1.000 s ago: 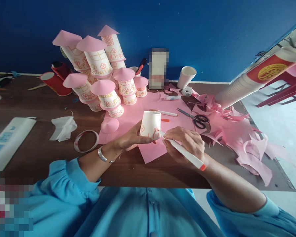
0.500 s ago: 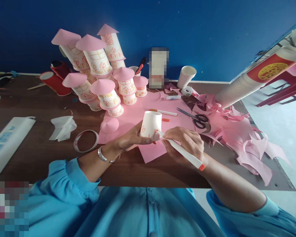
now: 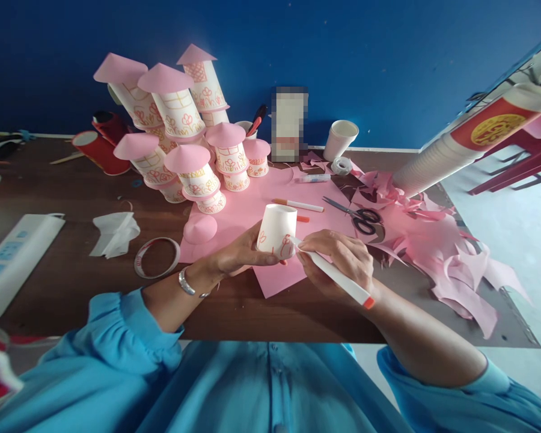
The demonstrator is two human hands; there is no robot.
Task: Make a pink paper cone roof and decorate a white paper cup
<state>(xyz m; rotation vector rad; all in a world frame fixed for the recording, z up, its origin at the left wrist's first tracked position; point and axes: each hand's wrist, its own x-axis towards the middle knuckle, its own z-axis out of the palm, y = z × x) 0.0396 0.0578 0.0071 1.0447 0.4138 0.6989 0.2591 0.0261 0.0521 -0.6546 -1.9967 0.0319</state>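
Note:
My left hand (image 3: 243, 252) is closed around the lower part of a white paper cup (image 3: 276, 228), whose open end faces up. Orange flower outlines mark the cup's side. In my right hand (image 3: 338, 258) is a white marker with an orange end (image 3: 342, 280); its tip is at the drawing on the cup's right side. Below and behind the cup lies a pink paper sheet (image 3: 279, 282). Another white marker (image 3: 300, 205) and an orange cap (image 3: 302, 219) rest on that sheet. Black scissors (image 3: 365, 220) lie to the right.
Decorated cup towers (image 3: 179, 114) with pink cone roofs stand at the back left. A tape roll (image 3: 157, 257) sits left of my left hand. Pink scraps (image 3: 433, 234) and a long cup stack (image 3: 442, 162) are at the right. A white cup (image 3: 340, 139) stands near the blue wall.
The held cup has shifted very slightly to the right. My right hand and marker have moved a little, still against the cup. At the lower left, a blurred white and red thing shows.

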